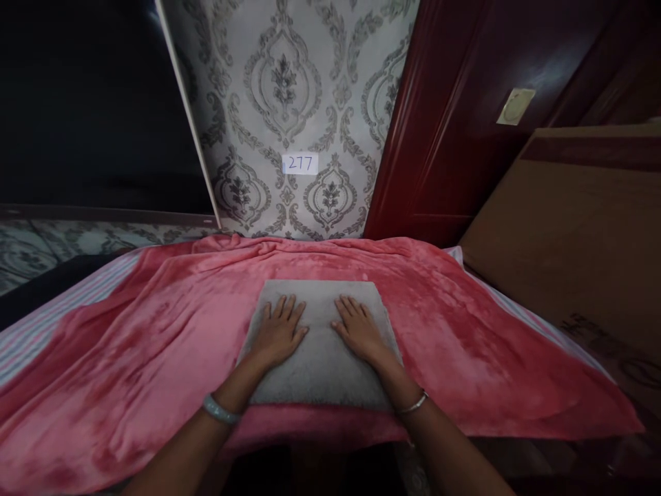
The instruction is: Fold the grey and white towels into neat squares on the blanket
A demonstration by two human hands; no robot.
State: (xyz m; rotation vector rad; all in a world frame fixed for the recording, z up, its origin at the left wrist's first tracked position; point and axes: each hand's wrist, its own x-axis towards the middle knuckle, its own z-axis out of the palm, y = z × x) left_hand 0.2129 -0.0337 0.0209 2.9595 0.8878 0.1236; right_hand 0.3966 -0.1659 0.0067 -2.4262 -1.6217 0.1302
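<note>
A grey cloth [320, 372], flat and roughly square, lies in front of me on a pink plush blanket [191, 331]. My left hand [279, 331] rests palm down on its left part, fingers spread. On the right part lies my right hand [359, 327], also palm down with the fingers stretched out. Neither hand holds anything. A greyish bangle circles my left wrist and a thin silver one my right.
A cardboard box [568, 227] stands at the right. A large dark screen [98, 103] is at the left, before patterned wallpaper [341, 62]. A paper label marked 277 [300, 163] is on the wall. Striped cloth [62, 310] shows beneath the blanket's left side.
</note>
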